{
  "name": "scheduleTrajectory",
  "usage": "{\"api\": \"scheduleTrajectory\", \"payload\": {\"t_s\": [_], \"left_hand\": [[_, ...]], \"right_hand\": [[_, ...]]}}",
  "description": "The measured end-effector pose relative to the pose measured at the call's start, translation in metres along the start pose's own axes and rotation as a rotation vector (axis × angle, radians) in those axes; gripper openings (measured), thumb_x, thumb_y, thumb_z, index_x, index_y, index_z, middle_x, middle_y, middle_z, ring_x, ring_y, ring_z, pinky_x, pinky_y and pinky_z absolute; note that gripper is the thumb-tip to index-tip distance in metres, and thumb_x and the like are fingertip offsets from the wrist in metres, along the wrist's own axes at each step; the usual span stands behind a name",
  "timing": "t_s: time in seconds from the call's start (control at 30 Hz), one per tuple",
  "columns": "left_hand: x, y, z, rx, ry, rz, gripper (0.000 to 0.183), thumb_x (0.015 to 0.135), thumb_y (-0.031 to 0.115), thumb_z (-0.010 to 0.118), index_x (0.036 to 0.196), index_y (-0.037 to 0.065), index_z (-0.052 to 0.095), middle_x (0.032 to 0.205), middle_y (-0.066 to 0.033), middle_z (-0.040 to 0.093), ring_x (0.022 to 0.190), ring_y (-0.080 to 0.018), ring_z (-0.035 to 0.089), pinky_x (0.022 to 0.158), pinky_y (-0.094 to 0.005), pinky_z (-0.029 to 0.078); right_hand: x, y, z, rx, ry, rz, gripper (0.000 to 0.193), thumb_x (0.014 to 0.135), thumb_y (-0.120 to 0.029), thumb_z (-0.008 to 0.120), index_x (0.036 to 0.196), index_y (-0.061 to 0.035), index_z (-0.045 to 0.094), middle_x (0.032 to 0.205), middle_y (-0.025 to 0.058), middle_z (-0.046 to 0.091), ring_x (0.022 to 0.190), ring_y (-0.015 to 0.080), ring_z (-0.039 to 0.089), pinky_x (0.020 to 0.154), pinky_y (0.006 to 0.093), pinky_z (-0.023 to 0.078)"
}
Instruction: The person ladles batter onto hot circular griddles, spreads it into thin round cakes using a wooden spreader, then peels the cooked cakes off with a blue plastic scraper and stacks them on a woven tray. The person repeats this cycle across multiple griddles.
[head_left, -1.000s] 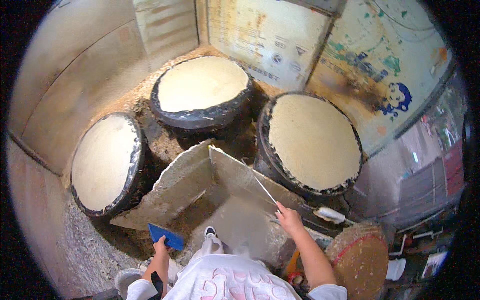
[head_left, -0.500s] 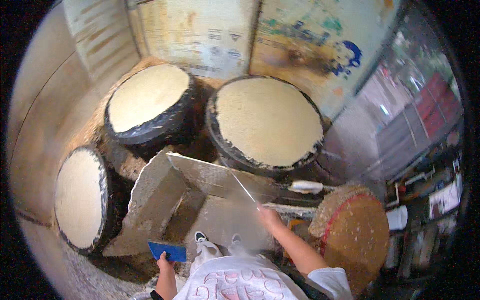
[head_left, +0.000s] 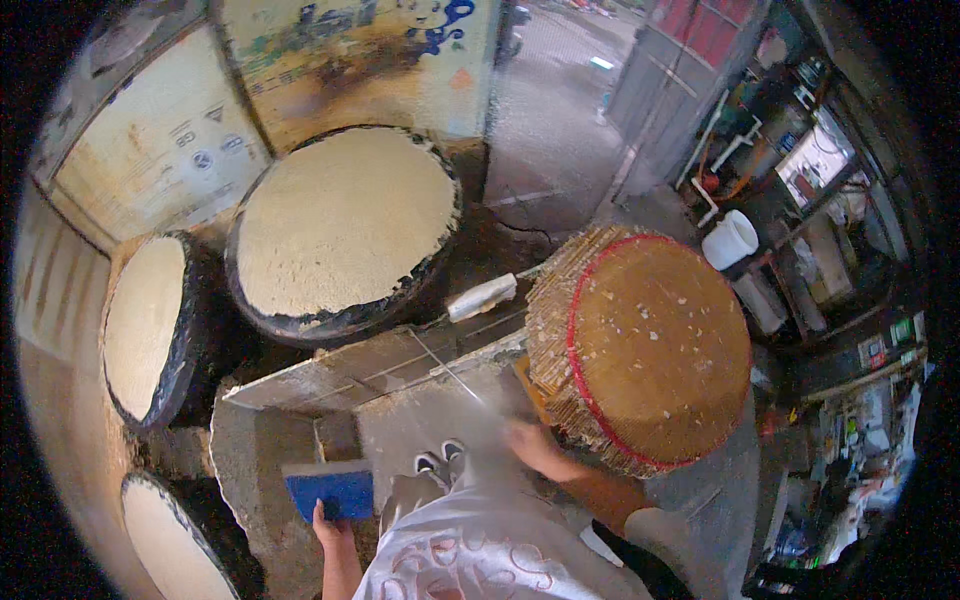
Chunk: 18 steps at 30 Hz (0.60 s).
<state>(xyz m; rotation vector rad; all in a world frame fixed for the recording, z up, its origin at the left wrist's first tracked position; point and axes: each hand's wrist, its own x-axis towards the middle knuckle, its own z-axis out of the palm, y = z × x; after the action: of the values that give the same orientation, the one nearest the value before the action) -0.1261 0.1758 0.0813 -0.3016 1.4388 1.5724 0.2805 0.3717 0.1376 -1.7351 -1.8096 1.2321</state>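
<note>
My left hand [head_left: 332,525] is closed on a flat, blue, roughly rectangular plate [head_left: 340,490] that looks like a wide scraper; its far edge is paler. At the middle, my right hand [head_left: 535,447] grips the near end of a thin, pale rod [head_left: 455,375] that slants away to the left. Its far tip lies over a low board wall [head_left: 340,380], in front of a large dark round vat [head_left: 290,325] filled level with a cream-coloured mass [head_left: 345,220]. My right hand's grip is partly blurred. Close beside it stands a big round straw bundle [head_left: 660,350] with a red band.
Two more dark vats with cream tops [head_left: 148,320] stand along the left side. A white wrapped roll [head_left: 482,298] lies by the board wall. Stained panels [head_left: 170,135] rise behind. At the right are a doorway, a white bucket [head_left: 730,240] and cluttered shelves [head_left: 860,450].
The view has swung right, so the vats appear farther left and the straw bundle nearer the middle. Both hands keep their hold on the blue plate and the rod.
</note>
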Motion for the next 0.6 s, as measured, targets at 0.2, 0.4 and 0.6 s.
{"api": "scheduleTrajectory", "payload": {"t_s": [0.2,0.4,0.6], "left_hand": [[-0.035,-0.003,0.188,-0.077,-0.719,-0.373,0.060,0.082,0.039,0.059,0.130,0.008,0.043,0.129,-0.0107,0.049,0.117,-0.0317,0.045,0.101,-0.0489,0.033],[-0.080,-0.061,0.279,0.221,-0.839,-0.703,0.068,0.077,0.042,0.066,0.131,0.008,0.042,0.130,-0.0130,0.048,0.118,-0.0335,0.045,0.099,-0.0502,0.035],[-0.078,-0.072,0.305,0.532,-0.787,-0.550,0.052,0.076,0.031,0.068,0.119,0.007,0.052,0.114,-0.0095,0.059,0.105,-0.0291,0.055,0.094,-0.0452,0.041]], "right_hand": [[-0.043,-0.055,0.037,0.226,0.093,0.052,0.024,0.081,-0.018,0.062,0.099,-0.0022,0.060,0.082,0.0100,0.062,0.074,0.0206,0.060,0.064,0.0336,0.048],[-0.082,-0.078,0.032,0.375,0.051,0.017,0.025,0.082,-0.022,0.061,0.098,-0.0029,0.060,0.080,0.0087,0.062,0.069,0.0199,0.059,0.059,0.0330,0.047],[-0.134,0.017,0.008,0.444,0.164,0.123,0.026,0.083,-0.026,0.061,0.097,-0.0036,0.061,0.077,0.0074,0.061,0.065,0.0193,0.058,0.055,0.0323,0.045]]}}
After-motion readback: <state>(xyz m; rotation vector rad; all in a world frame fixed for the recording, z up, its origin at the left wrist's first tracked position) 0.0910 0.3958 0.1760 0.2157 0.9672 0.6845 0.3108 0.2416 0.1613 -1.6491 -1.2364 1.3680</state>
